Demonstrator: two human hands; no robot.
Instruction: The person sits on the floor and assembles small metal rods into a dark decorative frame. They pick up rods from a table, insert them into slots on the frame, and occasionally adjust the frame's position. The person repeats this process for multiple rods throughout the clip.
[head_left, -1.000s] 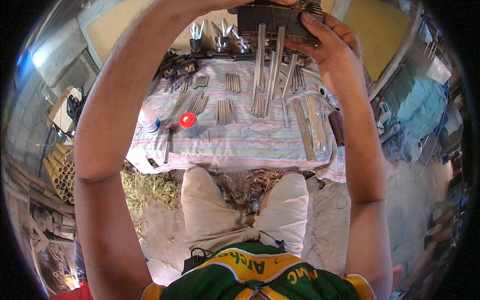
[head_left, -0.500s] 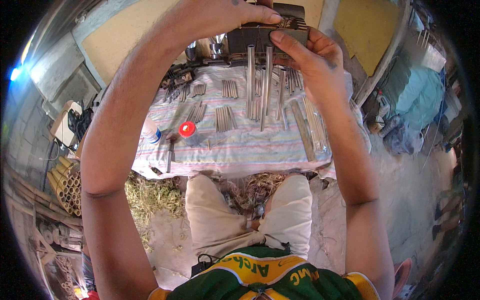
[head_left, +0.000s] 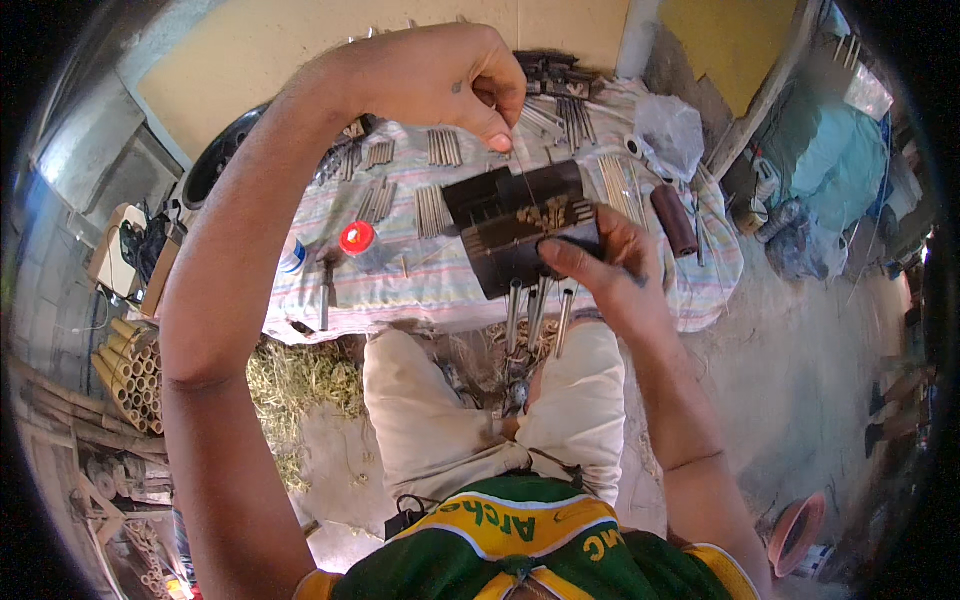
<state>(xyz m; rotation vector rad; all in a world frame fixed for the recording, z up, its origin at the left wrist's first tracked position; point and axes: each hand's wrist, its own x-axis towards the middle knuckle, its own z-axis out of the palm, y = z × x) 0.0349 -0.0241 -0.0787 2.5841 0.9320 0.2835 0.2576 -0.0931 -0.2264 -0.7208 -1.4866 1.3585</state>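
In my right hand (head_left: 625, 262) is a wind chime's dark carved top (head_left: 520, 262), gripped at its right side with the thumb pressed on the front. From below it, shiny metal tubes (head_left: 537, 318) hang over the table's near edge, between my knees. Above the carved top, my left hand (head_left: 465, 88) is closed, thumb against curled fingers. A thin cord (head_left: 524, 172) runs from near those fingertips down to the carved top, so the left hand pinches it. The cord's upper end is hidden in the fingers.
A striped cloth (head_left: 390, 285) covers the table. On it lie bundles of short metal tubes (head_left: 444, 148), a red-lidded jar (head_left: 357, 238), a white bottle (head_left: 292, 256), a brown cylinder (head_left: 674, 220) and a clear plastic bag (head_left: 668, 135). Cut bamboo (head_left: 130, 375) is stacked at the left.
The wind chime has come down and nearer to me, its carved top now tilted to show its face. My left hand has left the carved top and pinches the cord above it.
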